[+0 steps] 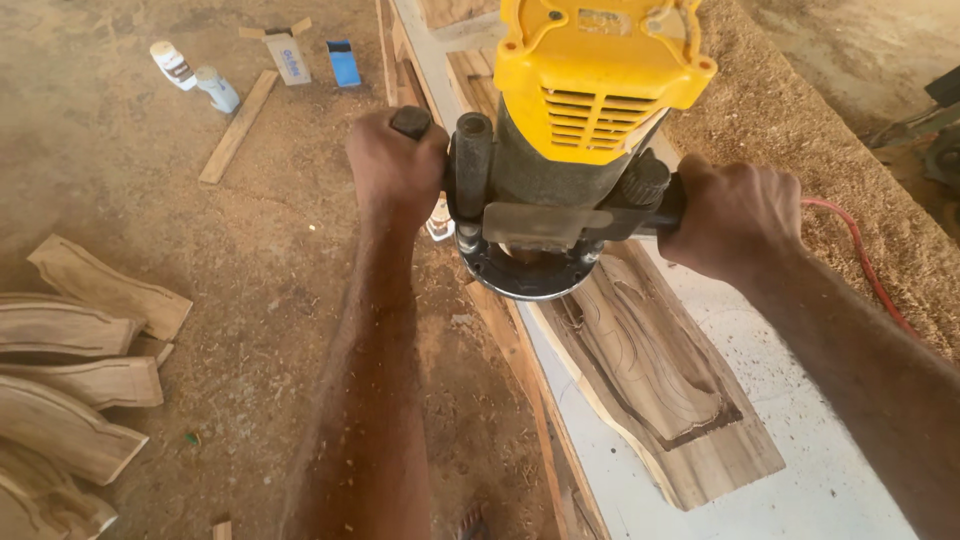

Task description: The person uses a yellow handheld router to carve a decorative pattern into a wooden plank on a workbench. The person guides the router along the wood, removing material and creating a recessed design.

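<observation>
Router [560, 130]: glossy yellow plastic cap with ribbed vents, dull grey-green body, black matt plastic handles, dark bare-metal base ring scuffed and dusty. Carved wood panel [650, 370] is raw unfinished timber, brown grain, routed grooves rough-edged, lying on a table [800, 470] with a smooth pale painted top speckled with chips. Sawdust heap [800, 130] looks coarse and fluffy; dirt floor [130, 180] matt and gritty; curved wood pieces [70, 380] raw, unsanded.

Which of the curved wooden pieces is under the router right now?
The wooden piece on the white bench, with a recess routed into its face. The other curved pieces lie stacked on the dirt floor, far left, untouched.
</observation>
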A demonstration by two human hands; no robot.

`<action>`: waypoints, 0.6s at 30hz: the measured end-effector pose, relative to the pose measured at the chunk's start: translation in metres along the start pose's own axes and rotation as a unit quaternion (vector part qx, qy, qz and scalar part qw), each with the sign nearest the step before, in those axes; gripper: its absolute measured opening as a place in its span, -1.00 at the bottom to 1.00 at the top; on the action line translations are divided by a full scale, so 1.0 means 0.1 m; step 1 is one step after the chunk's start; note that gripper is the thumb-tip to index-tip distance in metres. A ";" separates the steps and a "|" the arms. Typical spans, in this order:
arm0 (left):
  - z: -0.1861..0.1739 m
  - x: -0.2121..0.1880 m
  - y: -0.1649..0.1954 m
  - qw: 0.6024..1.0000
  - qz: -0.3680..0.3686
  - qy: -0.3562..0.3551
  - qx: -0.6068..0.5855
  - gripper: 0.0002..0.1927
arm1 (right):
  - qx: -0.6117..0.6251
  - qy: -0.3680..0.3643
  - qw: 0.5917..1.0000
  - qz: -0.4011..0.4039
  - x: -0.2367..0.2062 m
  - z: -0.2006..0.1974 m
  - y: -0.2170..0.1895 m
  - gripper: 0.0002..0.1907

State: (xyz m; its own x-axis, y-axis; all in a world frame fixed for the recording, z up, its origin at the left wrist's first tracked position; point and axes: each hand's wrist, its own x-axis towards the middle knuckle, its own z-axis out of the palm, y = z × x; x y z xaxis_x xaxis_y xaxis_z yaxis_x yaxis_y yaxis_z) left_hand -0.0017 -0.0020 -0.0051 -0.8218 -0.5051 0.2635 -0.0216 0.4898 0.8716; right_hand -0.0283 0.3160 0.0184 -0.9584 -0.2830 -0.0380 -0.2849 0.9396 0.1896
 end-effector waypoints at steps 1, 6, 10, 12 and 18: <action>0.00 -0.01 0.01 1.000 -0.019 -0.005 0.004 -0.73 | -0.004 0.003 1.000 -0.002 -0.02 0.01 0.01 -0.76; 0.02 -0.22 0.05 1.000 -0.021 0.003 -0.006 -0.82 | -0.007 -0.024 1.000 0.010 -0.19 0.00 0.09 -0.84; -0.01 -0.34 0.12 0.999 0.022 0.029 0.006 -0.80 | -0.034 -0.054 0.997 0.032 -0.23 -0.06 0.07 -0.84; 0.01 -0.35 0.13 0.999 0.023 0.038 -0.015 -0.80 | -0.040 -0.026 0.999 0.022 -0.23 -0.07 0.06 -0.81; 0.04 -0.12 0.02 1.000 -0.026 0.015 -0.007 -0.75 | -0.012 -0.030 0.999 0.016 -0.01 0.02 0.06 -0.79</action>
State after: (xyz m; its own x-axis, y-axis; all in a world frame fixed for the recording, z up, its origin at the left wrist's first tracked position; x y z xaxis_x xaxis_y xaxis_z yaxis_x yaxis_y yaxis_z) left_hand 0.0058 0.0084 -0.0082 -0.8029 -0.5503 0.2292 -0.0560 0.4523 0.8901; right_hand -0.0290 0.3220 0.0180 -0.9666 -0.2395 -0.0906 -0.2539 0.9429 0.2157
